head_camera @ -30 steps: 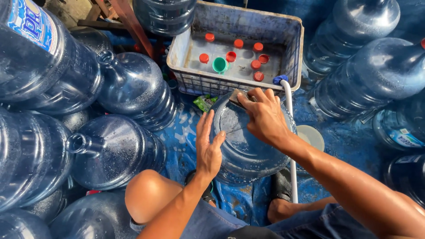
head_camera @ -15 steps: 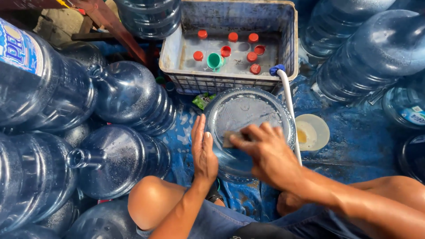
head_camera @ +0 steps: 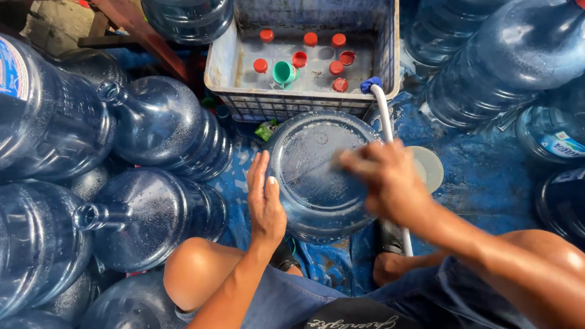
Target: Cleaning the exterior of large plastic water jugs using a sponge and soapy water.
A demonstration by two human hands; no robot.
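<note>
Since half a second earlier, right hand (head_camera: 390,183) had swept from the near edge up across the upturned base of the blue water jug (head_camera: 323,176); motion-blurred, so grip couldn't be told. Left hand (head_camera: 265,201) lay open, flat against the jug's left side, holding nothing. Jug stood between the knees, long axis pointing away from camera, neck hidden. White hose (head_camera: 385,122) ran right of the jug; grey crate (head_camera: 219,67) of red caps beyond it.

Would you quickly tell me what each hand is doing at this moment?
Left hand: open, flat against the side of the large blue translucent plastic water jug.
Right hand: over the jug's base, blurred; grip cannot be told.
</note>
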